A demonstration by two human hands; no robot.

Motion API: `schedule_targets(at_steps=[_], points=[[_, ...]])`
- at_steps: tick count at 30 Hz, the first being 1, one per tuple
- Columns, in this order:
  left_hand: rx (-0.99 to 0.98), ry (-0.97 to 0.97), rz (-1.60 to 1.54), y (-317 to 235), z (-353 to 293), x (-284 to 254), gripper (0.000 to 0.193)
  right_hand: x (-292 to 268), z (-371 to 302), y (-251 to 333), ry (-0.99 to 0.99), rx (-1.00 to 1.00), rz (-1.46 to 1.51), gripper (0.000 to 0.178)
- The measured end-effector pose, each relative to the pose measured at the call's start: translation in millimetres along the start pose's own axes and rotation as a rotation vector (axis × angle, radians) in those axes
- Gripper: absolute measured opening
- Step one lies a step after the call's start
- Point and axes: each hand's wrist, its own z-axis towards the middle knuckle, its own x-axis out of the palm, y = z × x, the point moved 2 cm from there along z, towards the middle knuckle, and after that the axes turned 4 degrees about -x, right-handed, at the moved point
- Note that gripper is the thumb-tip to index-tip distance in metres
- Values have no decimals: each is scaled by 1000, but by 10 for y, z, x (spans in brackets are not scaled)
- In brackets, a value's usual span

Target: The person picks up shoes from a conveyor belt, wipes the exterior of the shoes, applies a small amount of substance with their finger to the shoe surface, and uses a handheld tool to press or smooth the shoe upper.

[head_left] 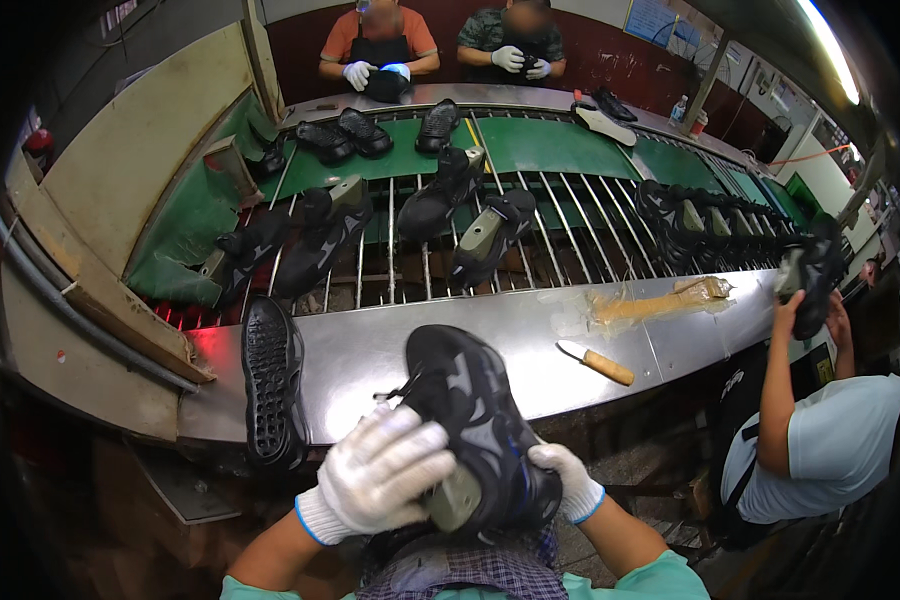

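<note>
A black sports shoe (475, 420) on a grey-green last (457, 499) is held in front of me, toe up and slightly tilted, over the near edge of the metal table. My right hand (570, 480), in a white glove, grips its right side low down, with some fingers hidden behind it. My left hand (380, 475), also gloved, has its fingers stretched out along the shoe's left side by the last, close to a loose black lace end. To the left, a black outsole (270, 375) stands with its studded tread showing, against the table edge.
On the metal ledge (510, 370) lies a knife (596, 362) with a wooden handle. Beyond it, a roller conveyor (560, 230) carries several lasted shoes (335, 230) and black soles (365, 132). A co-worker (820, 440) at right handles another shoe; two people sit across.
</note>
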Motion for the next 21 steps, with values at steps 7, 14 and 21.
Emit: schedule_targets(at_steps=[7, 14, 21], points=[[-404, -159, -155, 592, -336, 457, 51, -426, 406, 1382, -116, -213, 49, 73], [-589, -225, -113, 1024, -690, 789, 40, -1238, 1163, 2825, -1170, -1045, -1377, 61], [-644, -22, 13, 1056, -669, 834, 36, -301, 2265, 1163, -720, -927, -1553, 106]])
